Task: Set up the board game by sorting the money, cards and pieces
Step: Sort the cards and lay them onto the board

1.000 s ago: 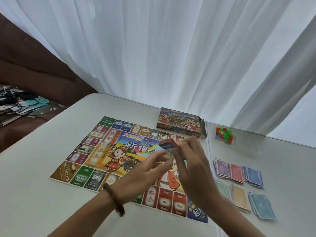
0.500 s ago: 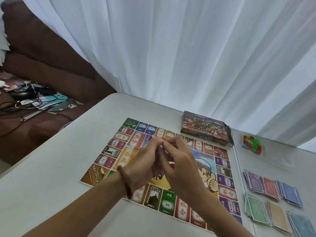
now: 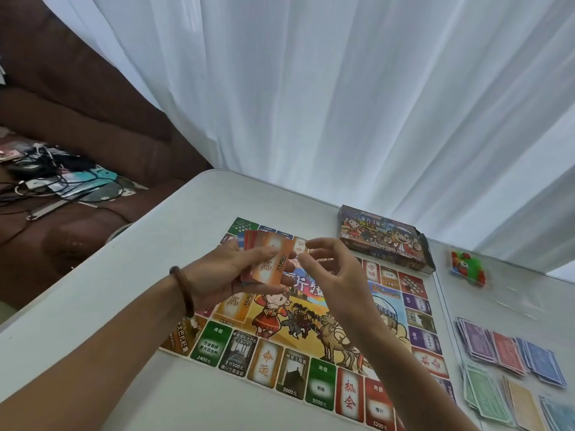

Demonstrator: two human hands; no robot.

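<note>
Left hand grips a deck of orange cards above the game board, thumb across the top card; right hand sits just beside the deck, fingers loosely curled, holding nothing. Money piles lie right of the board.

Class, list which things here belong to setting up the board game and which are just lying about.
Job: orange card deck, colourful game board, printed game box, coloured money piles, red-green plastic pieces.
Lying about: tangled cables, brown sofa, white curtain.
</note>
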